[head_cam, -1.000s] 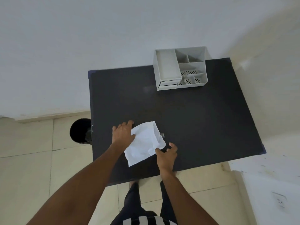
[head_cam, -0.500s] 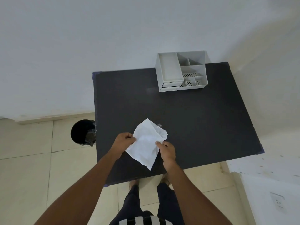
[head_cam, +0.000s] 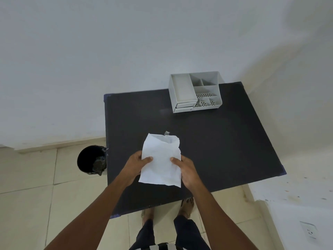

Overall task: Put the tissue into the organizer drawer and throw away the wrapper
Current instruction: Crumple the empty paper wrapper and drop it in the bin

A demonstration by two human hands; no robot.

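Note:
A white tissue [head_cam: 161, 159] hangs unfolded above the near part of the black table [head_cam: 225, 141], held flat by both hands. My left hand [head_cam: 136, 164] pinches its left edge and my right hand [head_cam: 187, 170] pinches its right edge. Just beyond the tissue's top edge a small crumpled clear wrapper [head_cam: 167, 132] lies on the table. The grey organizer [head_cam: 195, 93] stands at the far edge of the table, with two shut drawers [head_cam: 184, 107] at its front left and open compartments on top.
A black bin [head_cam: 91, 160] with some rubbish inside stands on the tiled floor beside the table's left edge. White walls close in behind and to the right. My feet are at the table's near edge.
Both hands have lifted the tissue off the table and turned it from a slant to straight, spreading it flat between them. The wrapper stays where it was.

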